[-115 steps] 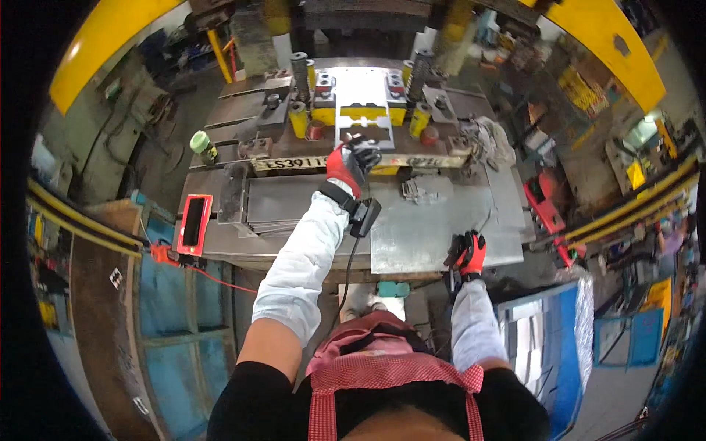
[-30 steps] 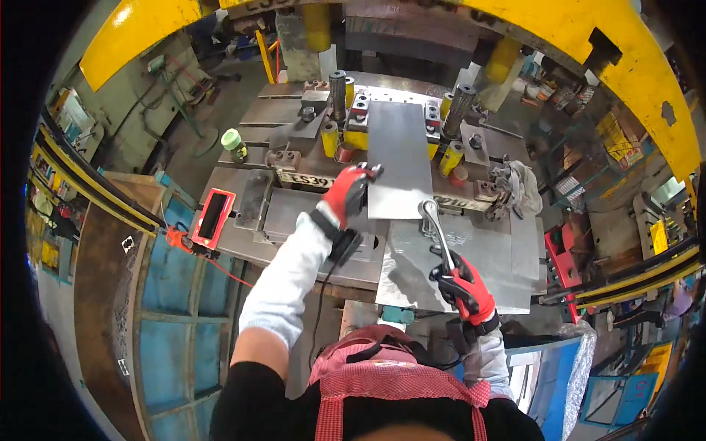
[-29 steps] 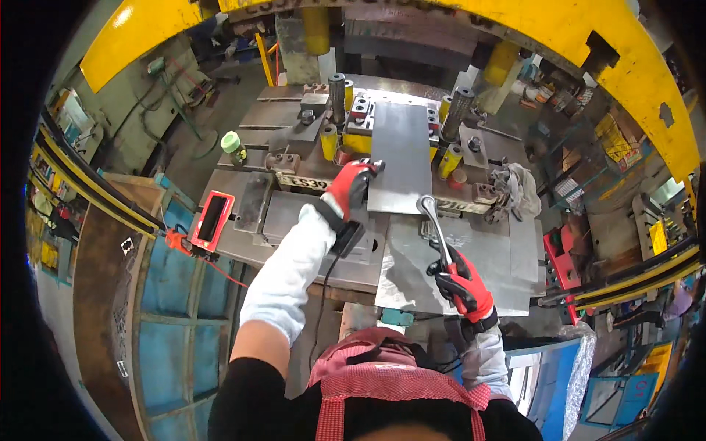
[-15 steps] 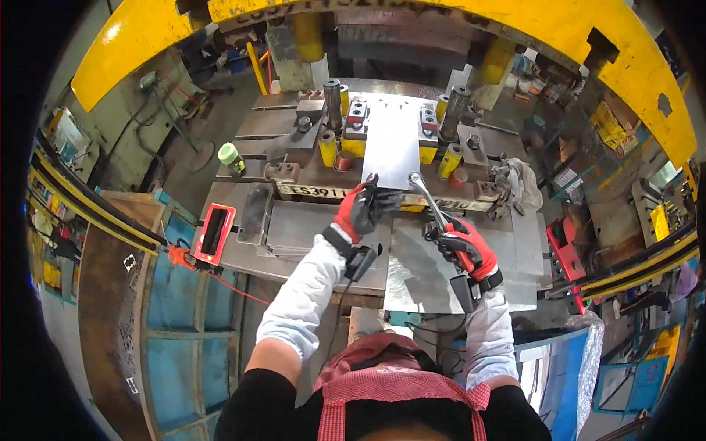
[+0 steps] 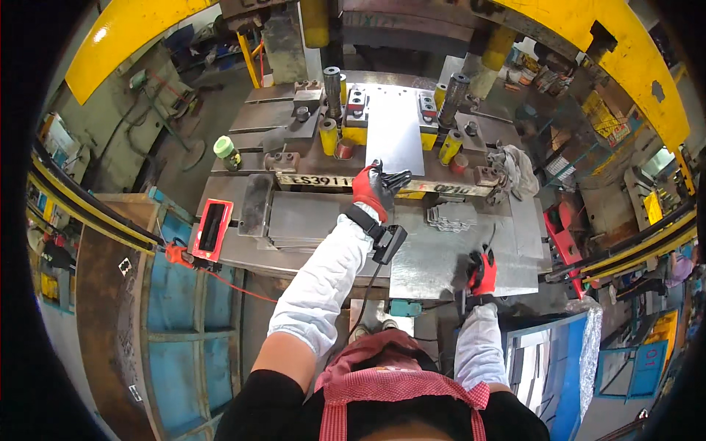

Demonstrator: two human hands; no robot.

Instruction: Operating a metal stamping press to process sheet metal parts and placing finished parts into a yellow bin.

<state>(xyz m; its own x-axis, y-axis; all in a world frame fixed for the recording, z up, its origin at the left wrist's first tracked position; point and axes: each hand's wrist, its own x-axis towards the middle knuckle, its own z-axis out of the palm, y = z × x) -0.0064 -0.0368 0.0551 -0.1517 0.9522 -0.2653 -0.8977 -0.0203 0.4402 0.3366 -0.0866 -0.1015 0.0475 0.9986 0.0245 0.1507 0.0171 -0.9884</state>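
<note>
My left hand (image 5: 376,187), in a red and black glove, is at the near edge of a bright flat metal sheet (image 5: 395,132). Its fingers stretch out to the right and look open. The sheet lies across the die (image 5: 356,134) between guide posts. Lower right, my right hand (image 5: 482,273), gloved alike, is over a wide grey metal plate (image 5: 426,257). Its fingers look curled. A thin dark line (image 5: 493,233) rises beside them; what the hand holds is too blurred to make out. Between the hands sits a pile of small notched metal pieces (image 5: 452,216).
Stacked flat sheets (image 5: 309,220) lie on the left of the press bed. Near them are a red-framed box (image 5: 214,229) and a green-capped bottle (image 5: 226,152). A crumpled grey rag (image 5: 516,173) hangs at the right. The yellow press frame (image 5: 140,33) arches overhead.
My right hand has moved down and toward me, away from the bright sheet; its long ring-ended metal tool no longer shows clearly. My left hand has shifted right and slightly forward. The small pieces now show.
</note>
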